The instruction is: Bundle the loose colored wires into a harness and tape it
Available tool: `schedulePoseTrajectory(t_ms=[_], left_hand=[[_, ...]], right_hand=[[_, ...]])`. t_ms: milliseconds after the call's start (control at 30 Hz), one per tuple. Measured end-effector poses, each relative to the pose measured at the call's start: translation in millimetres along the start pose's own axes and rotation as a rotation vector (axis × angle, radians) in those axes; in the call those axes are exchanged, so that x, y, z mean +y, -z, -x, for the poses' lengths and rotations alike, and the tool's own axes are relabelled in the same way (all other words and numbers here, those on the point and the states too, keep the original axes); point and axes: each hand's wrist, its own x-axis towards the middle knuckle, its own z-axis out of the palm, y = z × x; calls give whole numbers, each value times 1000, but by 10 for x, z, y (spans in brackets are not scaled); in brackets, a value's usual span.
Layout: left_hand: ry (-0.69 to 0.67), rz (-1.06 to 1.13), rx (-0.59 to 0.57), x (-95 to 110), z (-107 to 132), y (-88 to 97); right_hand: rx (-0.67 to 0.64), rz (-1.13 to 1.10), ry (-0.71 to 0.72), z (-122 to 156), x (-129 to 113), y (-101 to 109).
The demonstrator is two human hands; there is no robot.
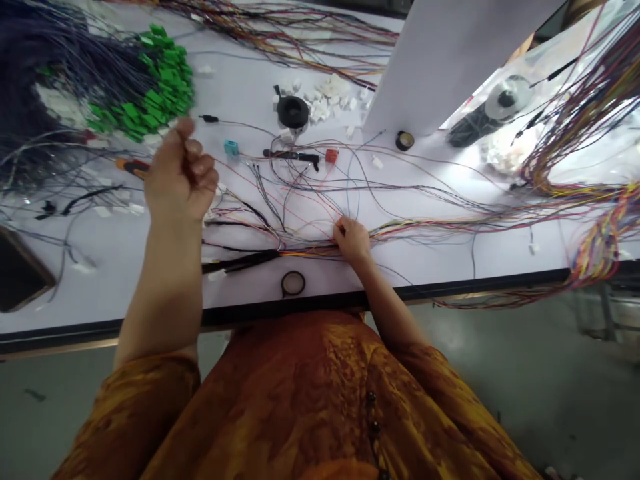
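My left hand [183, 167] is raised over the left part of the table, its fingers curled closed. A thin red wire runs near its fingertips, but whether they hold it I cannot make out. Beside its wrist an orange-handled tool [131, 167] is partly covered. My right hand [353, 239] pinches the wires of a long wire bundle [310, 251] that stretches along the front of the table. Black sleeving [245, 260] wraps the bundle's left end. Loose wires between my hands lead to a blue connector [231, 147] and a red connector [331, 156].
Green connectors [160, 93] on dark wires are heaped at the back left. Tape rolls [293, 284] and a black roll [293, 112] lie about, near white connectors [333, 93]. A white panel [440, 60] stands at the back right. Wires [600, 247] hang over the front edge.
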Motion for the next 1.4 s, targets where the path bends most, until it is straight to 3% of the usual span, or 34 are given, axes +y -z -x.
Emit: schedulePoseTrajectory(t_ms=[67,133,200,267,367,467,567,633,700,800,867,967,1100,1267,1400], left_hand=[[-24,-132,31,-2,106,56],[-75,-255,24,-23,253,99],[-120,-326,-15,-31,385,128],[-149,-364,-44,-25,476,150],[-183,-377,-19,-25,558,180],[-177,-339,9,-43,618,234],[-137,-313,1,-38,679,308],[-110,-335,-19,-10,734,341],[-82,-373,-55,25,802,353],[-90,-420,-60,43,910,367],[-151,-433,-2,17,975,400],[-232,-398,85,-46,1052,489],[-293,-281,149,-75,1123,610],[-299,-171,149,-54,1243,703],[-278,-204,137,-91,1339,774]], right_hand=[[-67,-98,42,-59,48,110],[-5,-209,75,-256,156,286],[247,-206,72,-599,328,483],[430,-47,31,-1015,535,647],[413,164,-150,-1549,776,768],[388,241,-145,-1770,726,741],[413,190,61,-1604,242,617],[352,50,422,-1302,-308,486],[178,-34,684,-941,-941,309],[-55,-61,853,-514,-1731,-5],[-132,-139,869,-361,-2006,-202],[-247,-384,787,-268,-2088,-446],[-502,-599,662,-184,-2024,-648],[-415,-566,602,-14,-2094,-620],[-482,-519,623,68,-2160,-578]])
